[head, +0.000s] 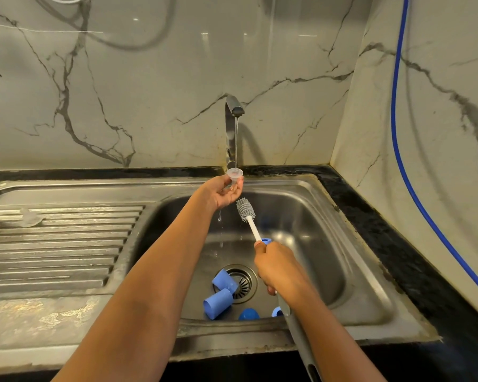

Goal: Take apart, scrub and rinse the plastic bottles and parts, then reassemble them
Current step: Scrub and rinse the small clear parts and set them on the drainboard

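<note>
My left hand [226,192] holds a small clear plastic part [235,175] upright under the thin stream of water from the tap [233,117]. My right hand [279,268] grips a bottle brush; its grey bristle head [245,208] and white stem point up toward the left hand, a little below the clear part. The brush's grey handle [298,334] runs back under my right forearm. Two blue plastic cups [220,295] lie on their sides beside the drain [242,282]. Two more blue parts [249,314] lie at the sink's near wall.
The steel sink [329,244] has a ribbed drainboard [55,244] on the left, with clear parts [29,217] lying at its far end. Black counter edge [398,244] runs right of the sink. A blue hose [398,111] hangs down the marble wall at right.
</note>
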